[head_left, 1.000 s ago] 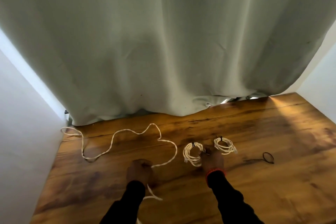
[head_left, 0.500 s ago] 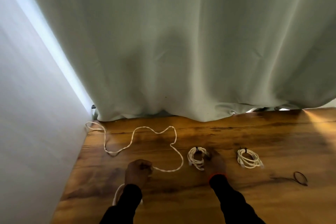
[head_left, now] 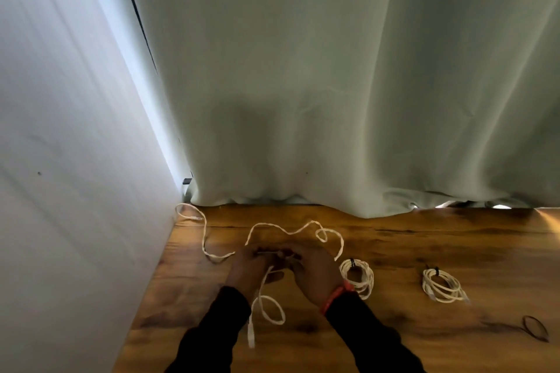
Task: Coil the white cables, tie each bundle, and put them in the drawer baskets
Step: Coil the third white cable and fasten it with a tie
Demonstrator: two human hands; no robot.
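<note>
A long loose white cable (head_left: 303, 228) snakes over the wooden table (head_left: 424, 245) from the left wall toward me. My left hand (head_left: 251, 269) and my right hand (head_left: 315, 269) meet over it, and both grip a stretch of the cable between them. A loop and a plug end (head_left: 251, 339) hang below my left hand. Two coiled, black-tied white bundles lie to the right: one (head_left: 359, 277) beside my right wrist, another (head_left: 442, 286) farther right. No drawer or basket is in view.
A black tie loop (head_left: 535, 327) lies on the table near the right edge. A pale green curtain (head_left: 333, 100) hangs along the table's far edge. A white wall (head_left: 60, 191) bounds the table on the left.
My right hand left the near bundle and joined my left hand on the loose cable. My view has shifted to the left.
</note>
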